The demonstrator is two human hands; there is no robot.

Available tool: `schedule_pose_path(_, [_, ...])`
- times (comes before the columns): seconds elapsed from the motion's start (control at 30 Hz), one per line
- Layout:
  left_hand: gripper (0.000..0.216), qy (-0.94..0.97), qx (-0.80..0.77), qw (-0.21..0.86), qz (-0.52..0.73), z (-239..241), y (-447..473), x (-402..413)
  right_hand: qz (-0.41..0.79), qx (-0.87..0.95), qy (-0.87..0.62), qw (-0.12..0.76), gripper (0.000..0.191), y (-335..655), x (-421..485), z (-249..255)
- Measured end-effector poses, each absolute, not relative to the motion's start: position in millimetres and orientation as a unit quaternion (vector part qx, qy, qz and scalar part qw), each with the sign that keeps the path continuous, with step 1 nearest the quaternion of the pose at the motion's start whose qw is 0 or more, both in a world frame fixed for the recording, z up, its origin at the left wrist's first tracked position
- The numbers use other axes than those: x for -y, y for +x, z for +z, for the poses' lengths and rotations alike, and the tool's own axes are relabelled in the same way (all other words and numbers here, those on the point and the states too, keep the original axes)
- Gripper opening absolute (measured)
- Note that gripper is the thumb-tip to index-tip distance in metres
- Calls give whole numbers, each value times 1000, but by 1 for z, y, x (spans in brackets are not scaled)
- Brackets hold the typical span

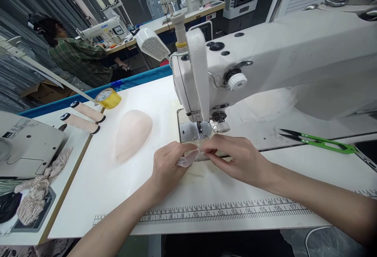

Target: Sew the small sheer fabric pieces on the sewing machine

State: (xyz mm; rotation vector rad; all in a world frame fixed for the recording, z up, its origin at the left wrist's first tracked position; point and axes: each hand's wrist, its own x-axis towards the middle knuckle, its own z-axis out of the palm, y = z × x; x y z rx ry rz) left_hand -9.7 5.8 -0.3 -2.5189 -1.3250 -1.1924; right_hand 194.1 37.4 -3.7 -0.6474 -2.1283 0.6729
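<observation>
Just in front of the needle plate [190, 132] of a white sewing machine [265, 52], my two hands pinch a small piece of thin, pale, sheer fabric [187, 159]. My left hand [169, 162] has its thumb and forefinger closed on the fabric, which pokes out under the fingers. Opposite it, my right hand [235, 158] pinches the edge by the presser foot [200, 129], fingertips almost touching the left ones. Fine threads seem to show between them, too small to make out fully. A pale pink bra cup [134, 135] lies on the table to the left.
Green thread snips [324, 143] lie at the right beside a dark phone-like object [366, 151]. Thread spools [85, 111] and a yellow tape roll [108, 98] stand at the left. A printed ruler [220, 213] runs along the front edge. A person [79, 58] sits at another machine behind.
</observation>
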Motion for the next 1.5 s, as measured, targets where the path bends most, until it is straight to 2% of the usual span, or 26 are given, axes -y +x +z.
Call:
schedule_pose_path(0.53, [5, -820, 402, 48, -405, 0, -8, -8, 247, 840, -248, 415, 21, 194, -37, -8])
schedule_pose_path(1.5, [12, -822, 382, 51, -420, 4, -5, -7, 244, 846, -223, 418, 21, 193, -38, -7])
